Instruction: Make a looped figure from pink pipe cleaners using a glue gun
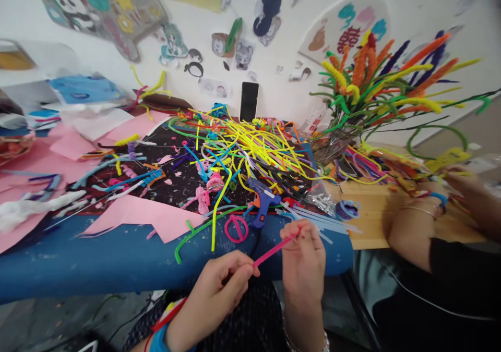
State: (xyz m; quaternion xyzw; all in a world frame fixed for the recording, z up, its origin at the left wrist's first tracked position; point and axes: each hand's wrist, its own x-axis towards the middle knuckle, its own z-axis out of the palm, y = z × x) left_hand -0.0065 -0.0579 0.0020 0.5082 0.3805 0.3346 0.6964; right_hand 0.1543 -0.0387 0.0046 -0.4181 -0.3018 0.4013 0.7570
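A pink pipe cleaner [276, 249] is stretched at a slant between my two hands, in front of the table's edge. My left hand [223, 284] pinches its lower end between thumb and fingers. The upper end is pinched by my right hand [303, 258], a little higher and to the right. Just beyond, a pink pipe-cleaner ring with a bar across it [236, 229] lies on the blue table edge. A blue glue gun [264, 203] rests behind my hands, and a bent green pipe cleaner [207, 229] lies left of the ring.
Yellow pipe cleaners [254, 143] heap up mid-table. Pink paper [144, 216] lies at left; clear glue sticks [324, 221] lie at right. A phone [249, 101] leans on the wall near a pipe-cleaner bouquet [364, 91]. Another person's arm [418, 214] reaches in at the right.
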